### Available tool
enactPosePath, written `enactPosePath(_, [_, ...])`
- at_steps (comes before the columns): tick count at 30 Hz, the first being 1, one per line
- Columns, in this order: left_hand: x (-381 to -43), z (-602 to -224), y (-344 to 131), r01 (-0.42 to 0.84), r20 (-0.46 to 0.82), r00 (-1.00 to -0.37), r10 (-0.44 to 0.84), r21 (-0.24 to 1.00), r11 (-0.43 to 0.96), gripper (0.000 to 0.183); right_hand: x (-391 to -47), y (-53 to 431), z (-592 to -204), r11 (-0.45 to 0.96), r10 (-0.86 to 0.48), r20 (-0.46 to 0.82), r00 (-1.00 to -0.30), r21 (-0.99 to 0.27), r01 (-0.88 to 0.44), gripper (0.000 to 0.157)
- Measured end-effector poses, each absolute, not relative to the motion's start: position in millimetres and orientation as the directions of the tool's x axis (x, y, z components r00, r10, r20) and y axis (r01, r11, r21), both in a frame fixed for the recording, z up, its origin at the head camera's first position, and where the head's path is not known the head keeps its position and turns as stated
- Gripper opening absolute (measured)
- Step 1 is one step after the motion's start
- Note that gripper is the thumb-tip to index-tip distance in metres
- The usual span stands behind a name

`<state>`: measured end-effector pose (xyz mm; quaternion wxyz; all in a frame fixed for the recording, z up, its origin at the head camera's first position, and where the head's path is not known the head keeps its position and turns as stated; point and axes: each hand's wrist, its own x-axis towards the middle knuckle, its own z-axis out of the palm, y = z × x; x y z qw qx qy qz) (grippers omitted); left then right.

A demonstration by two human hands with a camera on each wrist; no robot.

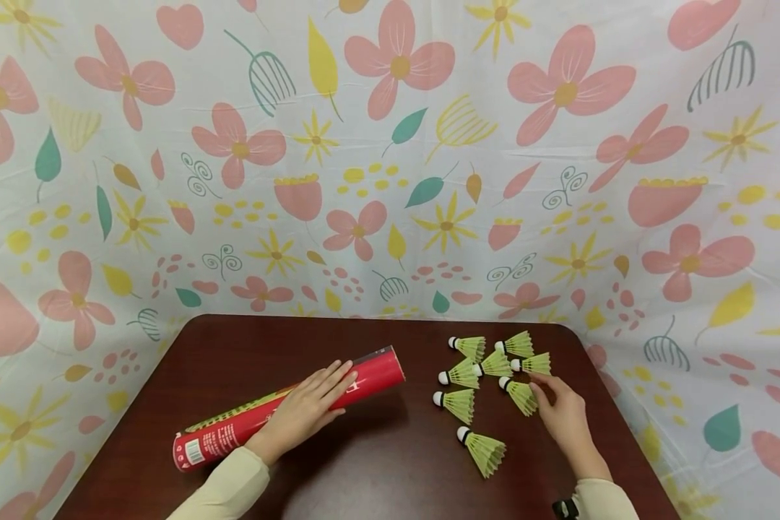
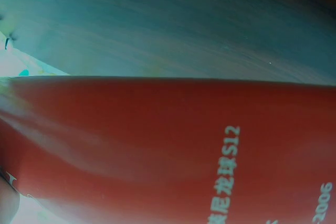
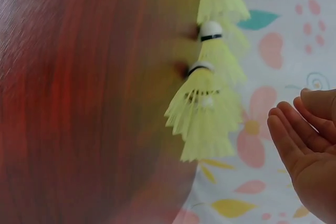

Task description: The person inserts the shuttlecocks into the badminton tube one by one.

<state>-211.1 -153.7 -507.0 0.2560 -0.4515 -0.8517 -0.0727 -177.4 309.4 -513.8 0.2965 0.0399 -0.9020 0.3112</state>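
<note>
With the tabletop [image 1: 266, 347] as a dial in the head view, twelve at the far edge: lying slantwise across nine o'clock, a red tube [image 1: 240, 426], right end pointing towards two. Open or capped at that end: cannot tell. Resting on the tube, the left hand [image 1: 305, 410], fingers laid nearly straight along the wall rather than curled around it. Out at three, the right hand [image 1: 565, 419], holding nothing, thumb and fingers slightly bent just beside the skirt of one shuttlecock [image 1: 518, 396]. Touching or not, cannot tell from the head view; shown apart and free of any load in the right wrist view. Between one and four, eight yellow-green shuttlecocks [image 1: 458, 374] with white heads.

Main risk at nine — a roll of the tube towards six, likely caused by flat fingers pressing off-centre or easing off a round wall. Around one to two, likely snagging: skirts crowded together, some apparently overlapping, so apt to drag a neighbour along with any sideways pull. Possible creasing too, from squeezing a thin skirt rim instead of gripping a white head. Most exposed at two, the shuttlecock nearest the right table edge [image 1: 534, 363] — easily sent off by a knuckle swinging outward. At four, the lone shuttlecock [image 1: 484, 453], liable to be swept aside by a low forearm crossing towards nine.
</note>
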Motion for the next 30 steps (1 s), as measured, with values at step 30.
enactPosePath(30, [-213.1, -513.2, -154.0, 0.805, 0.496, -0.473, 0.728, -0.093, 0.586, 0.085, -182.3, 313.0, -534.0, 0.752, 0.299, 0.199, -0.933, -0.651, 0.102, 0.021])
